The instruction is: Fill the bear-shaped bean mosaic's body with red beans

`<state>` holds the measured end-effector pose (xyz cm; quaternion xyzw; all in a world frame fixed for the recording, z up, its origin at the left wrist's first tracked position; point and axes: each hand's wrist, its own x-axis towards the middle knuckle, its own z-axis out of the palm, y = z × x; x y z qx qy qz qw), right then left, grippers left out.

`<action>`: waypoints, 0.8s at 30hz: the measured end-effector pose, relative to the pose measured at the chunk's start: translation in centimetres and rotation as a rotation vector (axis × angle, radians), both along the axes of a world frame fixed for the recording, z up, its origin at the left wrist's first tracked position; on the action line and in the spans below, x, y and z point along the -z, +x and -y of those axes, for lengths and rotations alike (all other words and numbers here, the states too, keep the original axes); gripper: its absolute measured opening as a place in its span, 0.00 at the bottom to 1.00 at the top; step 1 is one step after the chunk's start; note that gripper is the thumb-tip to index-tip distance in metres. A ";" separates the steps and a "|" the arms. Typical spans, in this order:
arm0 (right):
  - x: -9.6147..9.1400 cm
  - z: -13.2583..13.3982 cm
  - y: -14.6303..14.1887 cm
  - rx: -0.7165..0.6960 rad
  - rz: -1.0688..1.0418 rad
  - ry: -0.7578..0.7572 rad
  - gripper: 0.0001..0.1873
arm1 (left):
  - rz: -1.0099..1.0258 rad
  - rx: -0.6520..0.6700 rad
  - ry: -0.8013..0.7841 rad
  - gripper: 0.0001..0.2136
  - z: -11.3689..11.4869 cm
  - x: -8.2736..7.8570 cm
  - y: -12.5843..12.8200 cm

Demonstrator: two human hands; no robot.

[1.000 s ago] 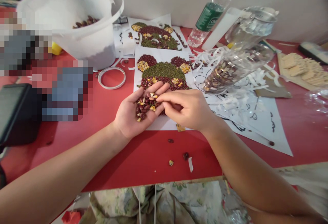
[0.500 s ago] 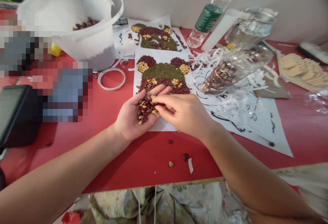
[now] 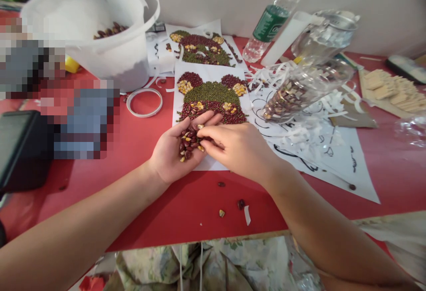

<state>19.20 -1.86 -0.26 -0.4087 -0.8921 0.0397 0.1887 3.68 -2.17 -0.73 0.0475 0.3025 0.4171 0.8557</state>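
Note:
My left hand (image 3: 169, 153) is cupped palm up and holds a handful of dark red beans and yellow corn kernels (image 3: 188, 142). Over that palm, my right hand (image 3: 233, 147) has its thumb and fingertips pinched together among the beans; what lies between them is too small to make out. Both hands are above the lower part of a white sheet with a bean picture (image 3: 213, 93), made of green and red beans with corn kernels. Behind it lies a similar bean picture (image 3: 203, 47).
A white bucket (image 3: 106, 60) with beans stands at the left, near a white ring (image 3: 144, 103). On the right are a clear bottle of mixed beans (image 3: 286, 98), a green-labelled water bottle (image 3: 269, 25), paper strips and wooden sticks (image 3: 392, 84). Loose beans (image 3: 241, 203) lie near the table's front edge.
My right fingertips have shifted slightly over the beans in my left palm. My left hand stays almost in place.

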 end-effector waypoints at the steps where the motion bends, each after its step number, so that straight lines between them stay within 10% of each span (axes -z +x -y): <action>1: -0.1 0.1 -0.1 0.013 0.030 -0.022 0.10 | 0.000 0.004 0.008 0.23 0.0 0.1 0.0; 9: -0.3 0.3 -0.6 0.061 0.069 -0.087 0.12 | 0.017 0.016 0.021 0.23 0.0 0.3 -0.1; 18: 0.1 -0.5 -0.1 0.068 -0.577 -0.192 0.04 | 0.015 -0.126 0.117 0.23 -1.0 -1.1 -1.1; 24: 2.3 -1.5 -0.4 0.003 -0.464 -0.288 0.04 | 0.010 -0.288 0.257 0.22 -2.7 -0.7 -3.1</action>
